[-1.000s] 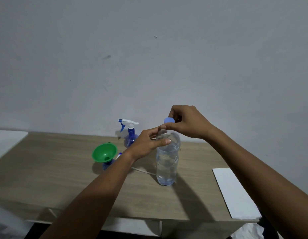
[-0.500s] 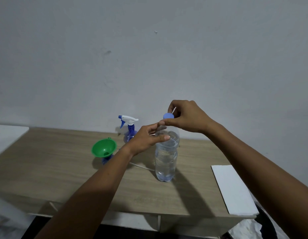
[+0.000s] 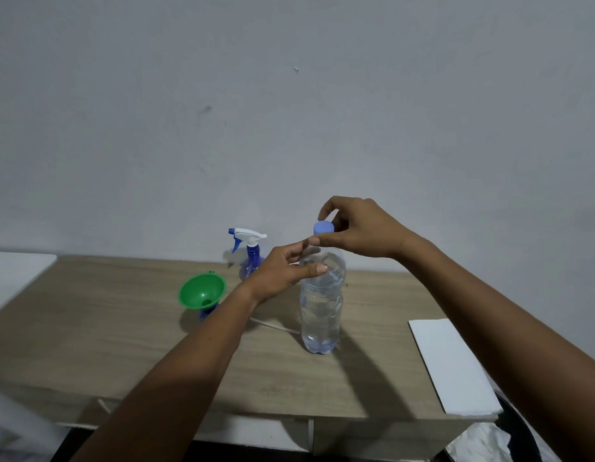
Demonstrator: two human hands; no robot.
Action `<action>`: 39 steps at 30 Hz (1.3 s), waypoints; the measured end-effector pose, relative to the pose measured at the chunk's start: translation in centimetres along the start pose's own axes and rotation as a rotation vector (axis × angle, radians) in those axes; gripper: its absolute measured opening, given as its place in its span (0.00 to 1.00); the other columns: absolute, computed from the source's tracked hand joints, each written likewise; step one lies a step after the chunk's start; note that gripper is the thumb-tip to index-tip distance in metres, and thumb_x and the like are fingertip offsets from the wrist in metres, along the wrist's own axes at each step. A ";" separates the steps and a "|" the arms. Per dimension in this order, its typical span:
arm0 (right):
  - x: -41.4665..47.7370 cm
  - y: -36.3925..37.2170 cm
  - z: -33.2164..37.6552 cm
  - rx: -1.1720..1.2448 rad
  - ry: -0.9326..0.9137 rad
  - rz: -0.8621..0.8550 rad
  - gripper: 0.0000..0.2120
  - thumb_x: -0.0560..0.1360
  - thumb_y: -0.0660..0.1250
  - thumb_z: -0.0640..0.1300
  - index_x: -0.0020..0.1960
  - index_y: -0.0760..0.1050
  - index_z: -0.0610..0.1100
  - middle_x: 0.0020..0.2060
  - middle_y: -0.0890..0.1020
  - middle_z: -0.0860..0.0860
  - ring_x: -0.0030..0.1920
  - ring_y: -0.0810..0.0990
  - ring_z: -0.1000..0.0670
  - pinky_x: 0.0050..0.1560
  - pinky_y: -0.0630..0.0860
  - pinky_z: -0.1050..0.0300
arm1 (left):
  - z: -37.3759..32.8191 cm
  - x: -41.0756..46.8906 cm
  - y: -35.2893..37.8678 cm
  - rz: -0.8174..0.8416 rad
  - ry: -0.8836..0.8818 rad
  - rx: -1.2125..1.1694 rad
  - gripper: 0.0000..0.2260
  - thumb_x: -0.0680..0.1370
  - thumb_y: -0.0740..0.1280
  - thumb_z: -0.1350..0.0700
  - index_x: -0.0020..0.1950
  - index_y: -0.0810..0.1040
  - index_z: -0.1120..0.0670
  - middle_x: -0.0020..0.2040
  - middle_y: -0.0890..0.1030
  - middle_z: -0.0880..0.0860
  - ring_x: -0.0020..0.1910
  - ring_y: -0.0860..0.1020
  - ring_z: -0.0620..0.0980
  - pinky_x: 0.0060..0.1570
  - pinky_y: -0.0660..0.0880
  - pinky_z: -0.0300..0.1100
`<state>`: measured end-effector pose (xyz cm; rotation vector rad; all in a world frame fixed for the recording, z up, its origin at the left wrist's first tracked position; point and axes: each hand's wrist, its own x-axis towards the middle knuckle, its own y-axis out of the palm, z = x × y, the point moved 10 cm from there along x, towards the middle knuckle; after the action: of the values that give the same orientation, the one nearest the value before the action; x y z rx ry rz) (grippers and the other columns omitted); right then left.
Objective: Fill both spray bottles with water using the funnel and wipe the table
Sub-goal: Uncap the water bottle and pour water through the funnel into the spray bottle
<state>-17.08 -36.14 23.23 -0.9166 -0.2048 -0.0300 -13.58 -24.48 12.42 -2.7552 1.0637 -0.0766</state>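
Our right hand pinched the blue cap on the water bottle, upright on the table. Our left hand gripped the bottle's shoulder. The funnel sat left of it on a blue object, likely the second sprayer, mostly hidden. A spray bottle stood behind.

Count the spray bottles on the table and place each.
2. One spray bottle, white trigger head on, stands at the back near the wall. The other bottle sits beneath the green funnel, mostly hidden by it.
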 end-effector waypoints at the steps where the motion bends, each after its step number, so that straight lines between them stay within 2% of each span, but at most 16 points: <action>1: 0.0 -0.1 -0.1 0.016 0.020 -0.037 0.18 0.70 0.78 0.59 0.52 0.78 0.49 0.36 0.84 0.53 0.35 0.80 0.56 0.38 0.73 0.61 | 0.0 0.0 0.0 -0.001 -0.002 -0.003 0.30 0.72 0.77 0.49 0.73 0.73 0.45 0.67 0.78 0.43 0.68 0.74 0.43 0.71 0.70 0.52; 4: 0.0 0.0 -0.2 0.028 0.025 -0.072 0.14 0.72 0.77 0.56 0.48 0.79 0.48 0.36 0.83 0.54 0.34 0.78 0.56 0.38 0.71 0.60 | 0.0 0.0 -0.1 0.000 -0.007 -0.004 0.30 0.73 0.76 0.49 0.73 0.72 0.45 0.67 0.78 0.42 0.68 0.74 0.42 0.71 0.70 0.51; 7: -0.1 0.8 0.5 -0.012 -0.025 0.086 0.10 0.78 0.72 0.50 0.58 0.80 0.49 0.42 0.83 0.54 0.38 0.80 0.58 0.44 0.73 0.59 | -0.1 -0.1 -0.2 -0.007 -0.007 -0.010 0.30 0.72 0.77 0.48 0.72 0.73 0.44 0.67 0.78 0.42 0.68 0.74 0.44 0.71 0.70 0.52; 10: -0.3 1.0 0.8 -0.047 -0.038 0.195 0.14 0.82 0.67 0.48 0.67 0.77 0.50 0.52 0.83 0.50 0.45 0.82 0.54 0.51 0.79 0.55 | -0.2 0.0 0.0 0.007 -0.013 -0.026 0.32 0.70 0.78 0.46 0.72 0.73 0.45 0.67 0.78 0.43 0.69 0.74 0.45 0.71 0.70 0.53; 12: -0.3 0.9 0.7 -0.074 -0.034 0.201 0.17 0.81 0.67 0.50 0.70 0.75 0.52 0.53 0.82 0.51 0.47 0.81 0.56 0.54 0.78 0.56 | -0.3 -0.1 0.1 0.013 -0.011 -0.024 0.34 0.68 0.78 0.45 0.72 0.73 0.45 0.67 0.78 0.43 0.69 0.74 0.44 0.71 0.70 0.53; 14: -0.3 0.5 0.6 -0.070 -0.006 0.139 0.20 0.78 0.71 0.55 0.68 0.75 0.54 0.50 0.83 0.52 0.48 0.82 0.55 0.54 0.77 0.56 | -0.3 -0.1 0.0 0.017 -0.013 -0.012 0.35 0.67 0.79 0.43 0.73 0.73 0.45 0.67 0.78 0.42 0.69 0.74 0.45 0.71 0.69 0.54; 15: -0.4 0.2 0.5 -0.048 0.016 0.089 0.20 0.75 0.73 0.57 0.64 0.76 0.52 0.48 0.84 0.51 0.48 0.82 0.53 0.53 0.78 0.55 | -0.4 -0.2 0.0 0.016 -0.014 0.000 0.36 0.67 0.79 0.43 0.73 0.72 0.45 0.67 0.78 0.42 0.69 0.73 0.46 0.71 0.69 0.54; 18: -0.4 -0.2 0.1 0.011 0.038 -0.024 0.15 0.72 0.77 0.55 0.53 0.79 0.49 0.43 0.84 0.52 0.44 0.83 0.53 0.46 0.79 0.56 | -0.3 -0.3 0.1 0.020 -0.024 0.007 0.36 0.68 0.78 0.44 0.73 0.71 0.45 0.67 0.78 0.42 0.70 0.73 0.45 0.71 0.69 0.54; 20: -0.4 -0.1 0.2 0.007 0.018 -0.014 0.11 0.75 0.75 0.53 0.54 0.80 0.49 0.44 0.84 0.53 0.43 0.82 0.57 0.47 0.78 0.55 | -0.4 -0.4 0.1 0.023 -0.034 -0.007 0.33 0.70 0.78 0.47 0.73 0.71 0.44 0.68 0.77 0.43 0.69 0.73 0.44 0.70 0.71 0.53; 22: -0.4 -0.2 0.4 0.034 0.000 0.033 0.11 0.78 0.72 0.50 0.59 0.80 0.48 0.48 0.83 0.53 0.44 0.82 0.58 0.49 0.80 0.54 | -0.5 -0.3 0.1 0.033 -0.046 -0.019 0.31 0.71 0.77 0.49 0.73 0.72 0.43 0.68 0.77 0.44 0.70 0.73 0.45 0.68 0.72 0.51; 25: -1.2 -0.6 -0.4 0.253 0.031 0.042 0.10 0.80 0.70 0.49 0.60 0.80 0.48 0.54 0.83 0.53 0.50 0.84 0.52 0.51 0.83 0.54 | -1.0 -0.3 0.3 0.052 -0.023 0.009 0.30 0.71 0.77 0.50 0.72 0.73 0.43 0.67 0.79 0.45 0.69 0.74 0.47 0.68 0.73 0.52; 28: -2.6 -0.7 -2.5 0.439 0.087 -0.056 0.09 0.79 0.71 0.47 0.60 0.81 0.49 0.56 0.83 0.56 0.54 0.84 0.50 0.54 0.84 0.52 | -1.8 -0.2 0.0 -0.030 0.058 0.028 0.32 0.70 0.79 0.52 0.72 0.73 0.48 0.68 0.78 0.46 0.69 0.75 0.46 0.70 0.71 0.50; 31: -4.5 -0.3 -6.1 0.528 0.180 -0.258 0.10 0.78 0.72 0.45 0.60 0.82 0.49 0.56 0.83 0.55 0.50 0.85 0.46 0.54 0.84 0.50 | -2.6 -0.4 -0.4 -0.149 0.132 0.021 0.28 0.71 0.79 0.53 0.70 0.76 0.52 0.66 0.80 0.46 0.66 0.77 0.46 0.70 0.71 0.47; 34: -6.7 2.0 -10.2 0.510 0.304 -0.386 0.13 0.75 0.74 0.43 0.59 0.82 0.49 0.54 0.84 0.55 0.43 0.83 0.50 0.48 0.80 0.55 | -2.0 -0.6 -0.3 -0.182 0.145 -0.011 0.25 0.72 0.78 0.53 0.67 0.78 0.56 0.64 0.81 0.51 0.65 0.78 0.47 0.69 0.72 0.52; 36: -8.1 4.9 -12.6 0.456 0.379 -0.370 0.14 0.73 0.76 0.43 0.58 0.83 0.48 0.51 0.84 0.54 0.42 0.82 0.50 0.48 0.78 0.57 | -1.5 -0.8 -0.3 -0.206 0.148 -0.023 0.27 0.71 0.77 0.51 0.68 0.77 0.57 0.65 0.81 0.52 0.65 0.78 0.47 0.69 0.73 0.51; 39: -10.5 10.1 -16.4 0.313 0.516 -0.291 0.14 0.69 0.79 0.44 0.54 0.84 0.48 0.48 0.85 0.53 0.45 0.84 0.50 0.53 0.80 0.54 | -1.1 -0.8 0.0 -0.227 0.159 -0.042 0.30 0.71 0.77 0.51 0.70 0.75 0.58 0.66 0.80 0.51 0.65 0.78 0.46 0.68 0.73 0.46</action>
<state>-23.56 -43.64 3.64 -0.5373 0.1376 -0.4864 -14.31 -24.11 13.56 -2.9382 0.7893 -0.3127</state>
